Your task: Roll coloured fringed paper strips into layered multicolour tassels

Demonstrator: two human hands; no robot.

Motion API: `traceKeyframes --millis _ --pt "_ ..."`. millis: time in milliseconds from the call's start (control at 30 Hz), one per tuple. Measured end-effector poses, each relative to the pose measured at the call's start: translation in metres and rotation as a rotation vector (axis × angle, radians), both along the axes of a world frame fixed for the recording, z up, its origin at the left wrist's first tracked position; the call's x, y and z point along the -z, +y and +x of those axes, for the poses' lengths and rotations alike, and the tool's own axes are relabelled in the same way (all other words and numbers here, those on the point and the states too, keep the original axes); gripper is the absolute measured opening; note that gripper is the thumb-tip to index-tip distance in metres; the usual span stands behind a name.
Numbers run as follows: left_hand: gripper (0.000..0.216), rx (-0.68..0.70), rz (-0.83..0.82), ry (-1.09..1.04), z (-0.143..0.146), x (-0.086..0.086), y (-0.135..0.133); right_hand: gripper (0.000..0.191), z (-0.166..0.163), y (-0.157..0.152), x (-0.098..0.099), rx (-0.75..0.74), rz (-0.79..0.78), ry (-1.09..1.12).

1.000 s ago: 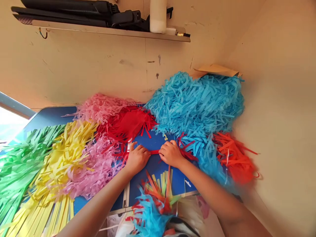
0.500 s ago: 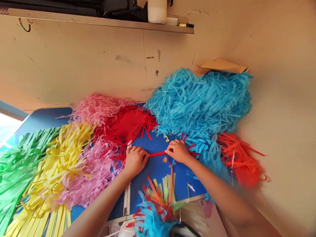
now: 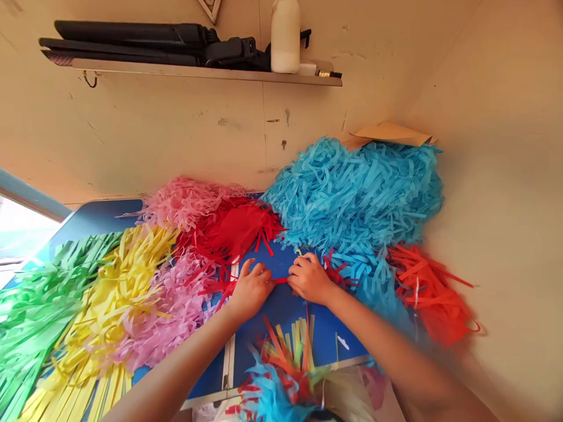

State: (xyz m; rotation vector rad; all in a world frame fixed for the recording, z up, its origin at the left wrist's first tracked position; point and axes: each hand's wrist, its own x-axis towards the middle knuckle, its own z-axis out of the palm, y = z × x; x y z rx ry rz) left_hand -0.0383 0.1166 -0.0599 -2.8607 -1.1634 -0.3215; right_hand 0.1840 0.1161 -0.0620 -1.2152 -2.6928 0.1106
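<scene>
Between my hands runs a narrow red strip of fringed tissue paper (image 3: 280,281), with loose red fringe showing beyond each hand. My left hand (image 3: 252,288) is closed on its left part, the index finger raised a little. Closed on the right part is my right hand (image 3: 310,279), knuckles up; the fingertips are partly hidden. Both hands are just above the blue table (image 3: 257,331), close together. Nearer to me lies a multicoloured bunch of paper strips (image 3: 281,375), blue, red, orange and pale yellow.
A big blue fringed heap (image 3: 360,193) rests against the wall, with red-orange fringe (image 3: 433,296) to its right. Leftward lie red (image 3: 237,225), pink (image 3: 185,202), lilac (image 3: 176,313), yellow (image 3: 114,287) and green fringes (image 3: 44,305). Above, a shelf (image 3: 211,71) carries a white bottle (image 3: 285,38).
My hands have come closer together, so less of the red strip shows between them. My left index finger has lifted. The view has tilted up, showing more of the shelf.
</scene>
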Motion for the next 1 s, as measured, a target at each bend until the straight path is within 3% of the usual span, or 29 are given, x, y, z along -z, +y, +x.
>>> traceKeyframes --millis 133,500,667,867,1000 --pt "0.016 0.007 0.026 -0.001 0.006 -0.001 -0.003 0.027 -0.007 0.004 0.006 -0.037 0.042 -0.019" --pt "0.016 -0.060 0.110 -0.082 0.007 0.008 -0.003 0.009 -0.007 0.002 0.009 0.069 0.106 0.054" --pt "0.024 -0.070 0.120 -0.089 0.010 0.012 -0.008 0.014 -0.014 -0.006 0.013 0.040 0.121 0.053" --pt "0.021 -0.084 0.041 -0.099 -0.006 0.014 -0.016 0.023 0.020 -0.010 0.017 0.096 0.050 0.093" --pt "0.021 -0.161 -0.058 -0.171 -0.016 0.019 -0.015 0.011 0.035 -0.005 0.019 0.171 -0.063 0.140"
